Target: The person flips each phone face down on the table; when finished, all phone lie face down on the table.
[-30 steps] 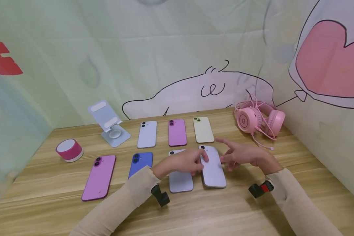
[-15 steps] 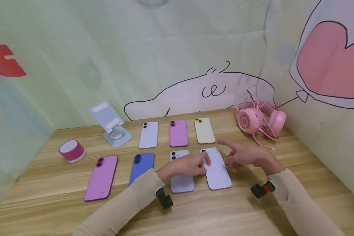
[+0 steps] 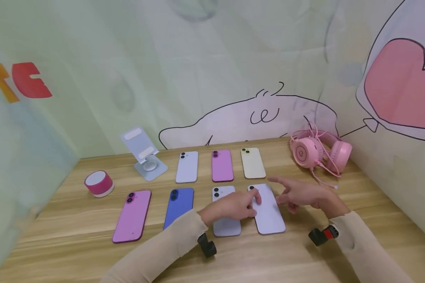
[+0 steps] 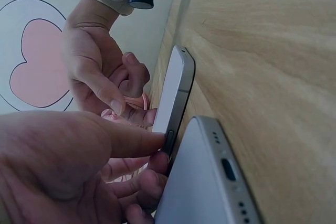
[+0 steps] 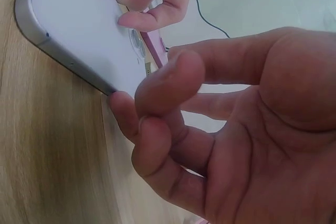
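A pale lavender-white phone [image 3: 269,214] lies back up at the right end of the front row, between my hands. My left hand [image 3: 239,204] reaches over the neighbouring white phone [image 3: 227,227]. Its index finger reaches over the back of the pale phone near the camera, and its thumb touches the left edge. From the other side, my right hand [image 3: 302,194] has a fingertip at the phone's right edge. The right index finger points out past the top, and several other fingers are curled. The phone's side edge [image 4: 181,98] shows in the left wrist view.
Left along the front row are a blue phone [image 3: 178,206] and a pink one [image 3: 132,216]. Behind lie white [image 3: 187,168], pink [image 3: 222,167] and yellow phones [image 3: 254,164]. A phone stand [image 3: 150,169], a pink-white cylinder [image 3: 99,184] and pink headphones [image 3: 306,153] stand around them.
The lower end of the pale phone has come down flat onto the table and shifted slightly right. Both hands keep their places by it. The head view has tilted up and left.
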`<act>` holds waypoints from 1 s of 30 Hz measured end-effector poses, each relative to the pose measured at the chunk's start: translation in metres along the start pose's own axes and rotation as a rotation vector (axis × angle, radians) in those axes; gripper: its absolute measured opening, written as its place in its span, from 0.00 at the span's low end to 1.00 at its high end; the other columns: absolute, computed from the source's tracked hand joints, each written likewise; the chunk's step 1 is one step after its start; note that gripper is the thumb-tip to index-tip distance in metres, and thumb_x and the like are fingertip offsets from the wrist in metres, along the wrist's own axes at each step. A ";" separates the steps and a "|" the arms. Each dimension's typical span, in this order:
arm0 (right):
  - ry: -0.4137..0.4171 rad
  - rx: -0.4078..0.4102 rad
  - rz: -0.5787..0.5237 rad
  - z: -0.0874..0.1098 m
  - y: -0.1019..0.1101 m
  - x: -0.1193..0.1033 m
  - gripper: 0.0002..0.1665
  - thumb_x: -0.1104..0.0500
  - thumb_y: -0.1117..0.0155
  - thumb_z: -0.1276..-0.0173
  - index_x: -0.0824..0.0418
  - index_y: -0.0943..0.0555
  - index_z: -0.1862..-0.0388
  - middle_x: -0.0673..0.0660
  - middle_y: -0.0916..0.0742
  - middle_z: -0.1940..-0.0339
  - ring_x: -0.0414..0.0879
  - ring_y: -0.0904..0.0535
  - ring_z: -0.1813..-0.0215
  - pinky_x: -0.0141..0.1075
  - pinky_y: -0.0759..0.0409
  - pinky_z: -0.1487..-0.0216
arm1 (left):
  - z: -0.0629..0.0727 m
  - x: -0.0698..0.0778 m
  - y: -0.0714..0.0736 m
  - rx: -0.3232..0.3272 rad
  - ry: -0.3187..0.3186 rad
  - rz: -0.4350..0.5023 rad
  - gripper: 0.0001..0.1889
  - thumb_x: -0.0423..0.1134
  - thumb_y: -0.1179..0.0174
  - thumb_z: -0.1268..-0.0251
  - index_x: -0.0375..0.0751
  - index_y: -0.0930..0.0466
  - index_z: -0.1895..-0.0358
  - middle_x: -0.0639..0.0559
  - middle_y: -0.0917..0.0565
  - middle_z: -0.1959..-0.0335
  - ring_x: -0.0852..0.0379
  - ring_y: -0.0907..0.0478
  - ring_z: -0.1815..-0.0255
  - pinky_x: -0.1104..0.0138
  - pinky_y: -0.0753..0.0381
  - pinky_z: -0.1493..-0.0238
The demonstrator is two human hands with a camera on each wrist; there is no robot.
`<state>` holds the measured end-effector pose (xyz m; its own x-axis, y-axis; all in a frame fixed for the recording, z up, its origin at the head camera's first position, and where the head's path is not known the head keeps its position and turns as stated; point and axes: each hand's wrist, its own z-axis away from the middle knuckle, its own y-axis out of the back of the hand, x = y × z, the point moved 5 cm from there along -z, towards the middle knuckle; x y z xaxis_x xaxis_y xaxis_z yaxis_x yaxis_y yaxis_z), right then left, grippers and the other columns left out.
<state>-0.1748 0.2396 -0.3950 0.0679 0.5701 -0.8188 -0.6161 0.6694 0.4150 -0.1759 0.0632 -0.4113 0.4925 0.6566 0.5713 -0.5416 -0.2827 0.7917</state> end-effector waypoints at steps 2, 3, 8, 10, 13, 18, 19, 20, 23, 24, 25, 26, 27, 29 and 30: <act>0.003 -0.004 -0.006 0.001 0.000 0.003 0.43 0.65 0.42 0.27 0.59 0.50 0.19 0.61 0.18 0.70 0.45 0.27 0.78 0.36 0.27 0.72 | -0.001 0.001 -0.002 0.004 0.004 -0.002 0.11 0.35 0.38 0.30 0.47 0.29 0.50 0.57 0.26 0.78 0.63 0.31 0.79 0.72 0.32 0.73; 0.002 -0.006 -0.009 0.001 0.000 0.005 0.43 0.65 0.42 0.27 0.59 0.50 0.19 0.61 0.18 0.69 0.45 0.26 0.78 0.36 0.27 0.72 | -0.001 0.001 -0.003 0.005 0.008 -0.003 0.11 0.35 0.38 0.30 0.47 0.29 0.50 0.57 0.26 0.78 0.63 0.31 0.78 0.71 0.32 0.73; -0.009 0.007 -0.009 0.003 0.002 0.008 0.43 0.65 0.42 0.26 0.58 0.50 0.19 0.62 0.16 0.64 0.45 0.25 0.77 0.37 0.25 0.72 | -0.002 0.004 -0.003 0.020 0.005 -0.032 0.11 0.35 0.39 0.29 0.47 0.29 0.50 0.57 0.26 0.78 0.63 0.30 0.78 0.71 0.31 0.73; -0.006 0.009 -0.003 0.004 0.003 0.007 0.43 0.65 0.42 0.26 0.59 0.51 0.19 0.62 0.17 0.64 0.46 0.25 0.76 0.37 0.25 0.71 | -0.003 0.006 -0.002 0.024 0.003 -0.043 0.11 0.35 0.39 0.29 0.47 0.29 0.50 0.57 0.26 0.77 0.63 0.30 0.77 0.71 0.31 0.72; 0.003 0.011 -0.006 0.006 0.004 0.005 0.44 0.64 0.42 0.26 0.60 0.53 0.19 0.61 0.17 0.63 0.46 0.25 0.76 0.37 0.25 0.71 | -0.003 0.008 0.000 0.023 0.001 -0.048 0.11 0.35 0.40 0.29 0.47 0.29 0.49 0.56 0.26 0.77 0.63 0.30 0.78 0.71 0.31 0.73; 0.037 0.019 0.005 0.007 0.008 0.004 0.45 0.61 0.42 0.25 0.61 0.54 0.18 0.61 0.17 0.63 0.47 0.24 0.74 0.38 0.24 0.70 | 0.002 0.011 0.001 0.017 -0.023 -0.043 0.11 0.35 0.39 0.30 0.46 0.28 0.50 0.57 0.24 0.77 0.64 0.29 0.77 0.71 0.30 0.72; 0.045 0.023 0.011 0.007 0.009 0.003 0.45 0.60 0.41 0.25 0.60 0.54 0.18 0.61 0.16 0.63 0.47 0.24 0.74 0.38 0.24 0.69 | 0.003 0.011 0.001 0.015 -0.033 -0.041 0.11 0.35 0.39 0.30 0.46 0.28 0.50 0.57 0.24 0.77 0.64 0.29 0.77 0.72 0.30 0.72; 0.059 0.025 0.018 0.007 0.010 0.003 0.45 0.60 0.42 0.25 0.60 0.54 0.18 0.61 0.16 0.63 0.47 0.24 0.74 0.38 0.24 0.69 | 0.004 0.011 0.002 0.014 -0.044 -0.041 0.11 0.36 0.38 0.30 0.46 0.28 0.50 0.58 0.23 0.77 0.65 0.28 0.76 0.72 0.29 0.71; 0.086 0.039 0.036 0.006 0.015 0.000 0.44 0.59 0.41 0.25 0.59 0.52 0.18 0.61 0.17 0.63 0.48 0.25 0.73 0.38 0.26 0.69 | 0.008 0.013 0.005 0.022 -0.077 -0.030 0.12 0.36 0.38 0.30 0.45 0.27 0.49 0.59 0.22 0.76 0.66 0.27 0.75 0.72 0.28 0.69; 0.092 0.044 0.038 0.005 0.016 -0.001 0.44 0.59 0.41 0.25 0.59 0.51 0.18 0.61 0.17 0.63 0.48 0.25 0.72 0.38 0.26 0.68 | 0.009 0.013 0.006 0.026 -0.092 -0.027 0.12 0.36 0.38 0.30 0.45 0.27 0.48 0.59 0.22 0.75 0.66 0.27 0.74 0.72 0.27 0.68; 0.100 0.054 0.047 0.005 0.018 -0.003 0.43 0.59 0.41 0.26 0.58 0.49 0.19 0.61 0.17 0.63 0.48 0.25 0.72 0.39 0.26 0.68 | 0.011 0.014 0.007 0.031 -0.103 -0.022 0.13 0.36 0.38 0.30 0.44 0.27 0.47 0.60 0.21 0.74 0.66 0.26 0.74 0.72 0.27 0.68; 0.109 0.068 0.057 0.005 0.019 -0.005 0.41 0.59 0.41 0.26 0.58 0.47 0.19 0.61 0.17 0.62 0.49 0.25 0.72 0.40 0.26 0.67 | 0.013 0.014 0.009 0.040 -0.112 -0.016 0.13 0.37 0.38 0.31 0.44 0.27 0.47 0.60 0.21 0.73 0.66 0.26 0.73 0.72 0.27 0.67; 0.111 0.082 0.066 0.005 0.021 -0.007 0.40 0.59 0.41 0.26 0.58 0.45 0.20 0.62 0.18 0.62 0.49 0.25 0.71 0.40 0.26 0.67 | 0.014 0.014 0.011 0.051 -0.120 -0.010 0.13 0.37 0.38 0.31 0.44 0.26 0.46 0.60 0.21 0.72 0.66 0.26 0.72 0.72 0.26 0.66; 0.125 0.110 0.082 0.004 0.023 -0.010 0.37 0.58 0.42 0.25 0.59 0.42 0.21 0.63 0.17 0.60 0.50 0.24 0.70 0.41 0.26 0.66 | 0.019 0.012 0.015 0.069 -0.130 0.002 0.14 0.38 0.38 0.30 0.44 0.26 0.45 0.59 0.21 0.69 0.65 0.25 0.71 0.72 0.26 0.66; 0.130 0.125 0.093 0.003 0.024 -0.012 0.36 0.58 0.42 0.25 0.59 0.40 0.22 0.63 0.17 0.58 0.51 0.24 0.69 0.42 0.25 0.65 | 0.021 0.009 0.017 0.082 -0.130 0.003 0.14 0.39 0.38 0.30 0.44 0.26 0.45 0.59 0.20 0.67 0.64 0.25 0.70 0.71 0.25 0.65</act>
<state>-0.1879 0.2509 -0.3742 -0.0919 0.5716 -0.8153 -0.5121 0.6751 0.5311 -0.1658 0.0494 -0.3880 0.5775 0.5612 0.5929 -0.4885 -0.3443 0.8018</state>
